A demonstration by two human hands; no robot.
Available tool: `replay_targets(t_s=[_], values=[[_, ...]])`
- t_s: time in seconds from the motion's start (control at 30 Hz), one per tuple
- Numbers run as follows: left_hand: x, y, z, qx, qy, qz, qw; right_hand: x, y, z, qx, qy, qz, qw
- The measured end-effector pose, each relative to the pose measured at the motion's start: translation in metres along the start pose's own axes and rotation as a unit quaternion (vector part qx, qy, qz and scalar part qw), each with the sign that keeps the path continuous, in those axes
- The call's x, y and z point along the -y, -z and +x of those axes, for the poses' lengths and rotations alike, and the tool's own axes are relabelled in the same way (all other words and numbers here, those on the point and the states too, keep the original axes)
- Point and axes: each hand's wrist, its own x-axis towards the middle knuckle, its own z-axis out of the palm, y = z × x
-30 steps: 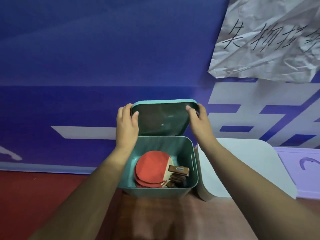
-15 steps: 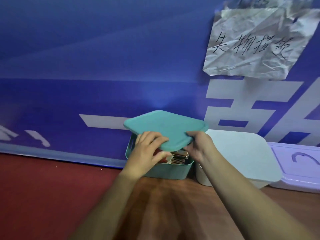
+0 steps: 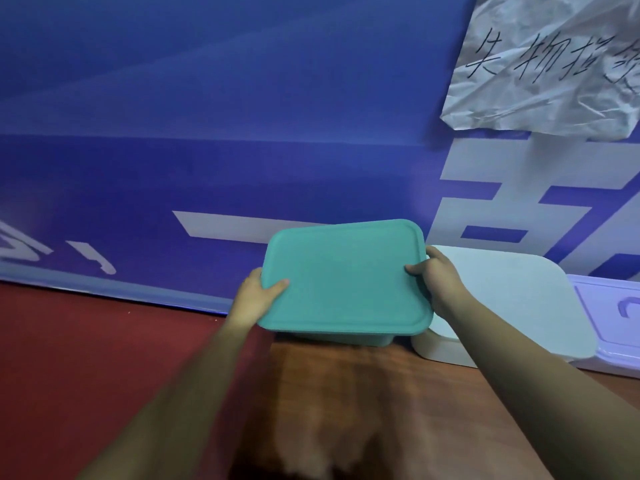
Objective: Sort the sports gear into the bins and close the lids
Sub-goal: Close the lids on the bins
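Against the blue banner [image 3: 242,133], the head view shows the teal lid [image 3: 343,275] lying over the teal bin [image 3: 346,337] and hiding its inside. The left hand [image 3: 254,299] grips the lid's left edge, thumb on top. The right hand [image 3: 438,282] grips the right edge likewise. The bin stands on the worktop [image 3: 381,410], just beside a closed white bin [image 3: 519,299], with a lilac bin [image 3: 616,323] beyond. Crumpled paper [image 3: 547,64] hangs above.
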Motion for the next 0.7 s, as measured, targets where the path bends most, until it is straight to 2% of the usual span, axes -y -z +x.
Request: replay_targets(t_s=[0.07,0.13,0.23,0.43,0.7], values=[[0.006,-0.008,0.014,-0.014,-0.028,0.03,0.999,-0.009,-0.009,0.016,-0.055,0.031,-0.103,0.993],[0.013,-0.021,0.027,-0.026,-0.03,0.063,0.997,-0.025,-0.017,0.034,-0.092,0.075,-0.212,0.97],[0.027,-0.045,0.038,-0.05,-0.046,0.099,0.993,-0.05,-0.023,0.054,-0.127,0.144,-0.298,0.935],[0.052,-0.06,0.052,-0.082,-0.108,0.125,0.983,-0.079,-0.035,0.076,-0.166,0.169,-0.396,0.887],[0.055,-0.061,0.072,-0.081,-0.127,0.166,0.975,-0.093,-0.052,0.088,-0.17,0.169,-0.43,0.87]])
